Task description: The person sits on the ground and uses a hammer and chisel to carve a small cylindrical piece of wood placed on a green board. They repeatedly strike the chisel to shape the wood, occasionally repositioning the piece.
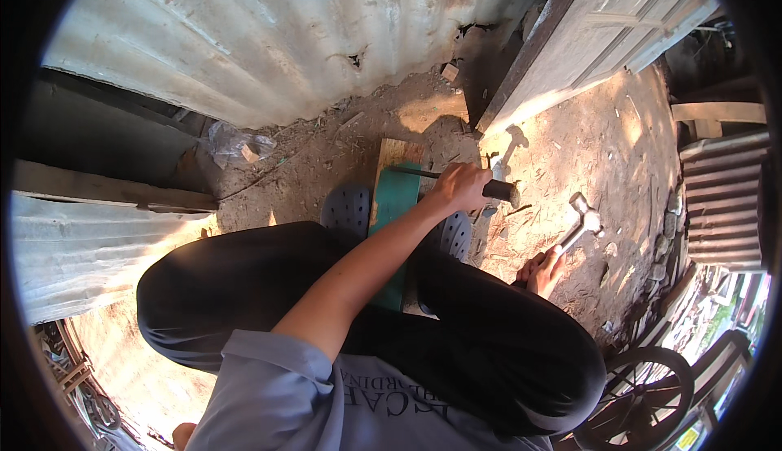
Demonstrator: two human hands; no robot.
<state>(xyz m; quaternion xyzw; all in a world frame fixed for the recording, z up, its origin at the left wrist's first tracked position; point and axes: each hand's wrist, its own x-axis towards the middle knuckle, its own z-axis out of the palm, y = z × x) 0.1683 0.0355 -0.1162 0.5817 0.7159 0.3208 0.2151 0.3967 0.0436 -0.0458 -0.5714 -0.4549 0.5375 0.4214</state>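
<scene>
2 closed hands, 2 tools, 1 green board (395,196)

L hand (463,187), approx 2–3 o'clock: fingers wrapped tight round 1 chisel-like tool (500,191), thick dark cyl. hdl, thin dark shaft crossing board; contact unclear. Board ctr, ptd wood, bare grainy end at 12. R hand (542,273), 4 o'clock, closed round hdl of 1 hammer (590,221), shiny metal head at 3. 2 perforated clogs (344,208) flank board. 1 rust-stained corrugated sheet (269,35), 11 o'clock.
</scene>
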